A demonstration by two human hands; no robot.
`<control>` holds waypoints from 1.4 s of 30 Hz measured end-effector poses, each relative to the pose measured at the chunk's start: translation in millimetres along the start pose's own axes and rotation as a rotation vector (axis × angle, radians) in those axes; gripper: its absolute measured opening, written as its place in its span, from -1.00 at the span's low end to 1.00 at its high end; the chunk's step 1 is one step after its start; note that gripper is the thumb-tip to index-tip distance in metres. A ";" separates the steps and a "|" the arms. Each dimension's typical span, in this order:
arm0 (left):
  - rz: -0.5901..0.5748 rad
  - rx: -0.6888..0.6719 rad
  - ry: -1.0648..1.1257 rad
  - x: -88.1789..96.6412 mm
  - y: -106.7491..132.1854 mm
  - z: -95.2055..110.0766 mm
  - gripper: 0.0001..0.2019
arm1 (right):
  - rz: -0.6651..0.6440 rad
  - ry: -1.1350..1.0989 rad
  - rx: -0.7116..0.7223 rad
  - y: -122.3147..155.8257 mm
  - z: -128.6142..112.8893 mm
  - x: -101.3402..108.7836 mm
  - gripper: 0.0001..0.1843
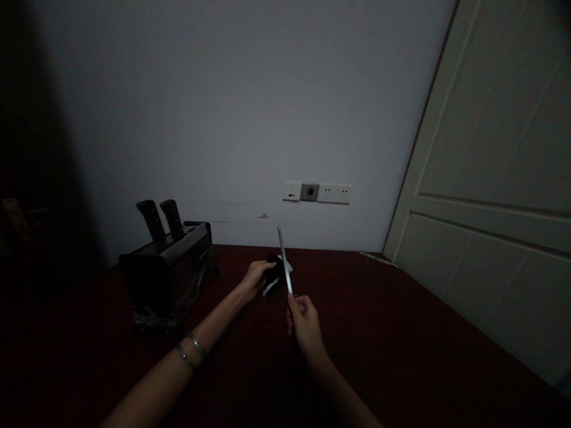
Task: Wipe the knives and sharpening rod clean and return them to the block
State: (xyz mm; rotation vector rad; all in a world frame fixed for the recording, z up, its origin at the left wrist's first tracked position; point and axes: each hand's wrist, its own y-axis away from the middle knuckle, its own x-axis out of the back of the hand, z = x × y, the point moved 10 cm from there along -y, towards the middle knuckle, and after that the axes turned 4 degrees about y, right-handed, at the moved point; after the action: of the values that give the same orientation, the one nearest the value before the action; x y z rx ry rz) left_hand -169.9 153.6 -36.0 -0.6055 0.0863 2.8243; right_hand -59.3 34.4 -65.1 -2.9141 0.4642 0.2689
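In the middle of the head view my right hand (306, 326) is closed around the lower end of a knife (284, 260). Its narrow, shiny blade points up and slightly to the left. My left hand (255, 278) grips a black cloth (273, 274) with white parts showing at its edges. The cloth is just left of the blade; whether the two touch I cannot tell. Most of the knife's handle is hidden in my right fist. Two bracelets circle my left forearm.
A dark, box-shaped knife block (172, 273) stands on the left, two black handles (161, 220) sticking up from it. The dark red table (357, 309) meets a pale wall with sockets (333, 194). A panelled white door (482, 196) slants along the right.
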 end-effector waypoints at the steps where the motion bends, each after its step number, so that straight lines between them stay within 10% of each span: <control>1: -0.041 0.015 -0.013 -6.4 3.5 -4.2 -0.86 | 0.000 0.008 0.002 0.3 0.0 0.6 -0.58; 16: -0.361 0.116 -0.127 -25.5 28.5 -9.3 -0.76 | 0.037 0.063 0.089 0.0 -12.4 5.6 -0.60; 31: -0.444 0.088 -0.145 -30.7 40.3 2.4 -0.74 | -0.093 -0.126 0.081 -4.9 -12.0 -5.0 -0.61; 36: -0.479 -0.039 -0.104 -39.2 40.4 16.5 -0.66 | -0.177 -0.168 0.187 -6.7 -28.1 -9.1 -0.64; 42: -0.251 -0.438 -0.408 -30.7 42.5 57.1 -0.67 | -0.253 -0.123 0.250 -10.1 -30.6 -11.6 -0.72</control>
State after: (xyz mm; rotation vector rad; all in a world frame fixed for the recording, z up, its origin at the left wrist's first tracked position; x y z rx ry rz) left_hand -176.2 111.6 28.9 -0.0938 -0.6464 2.6603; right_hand -62.4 41.0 -31.7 -2.6556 0.0982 0.3248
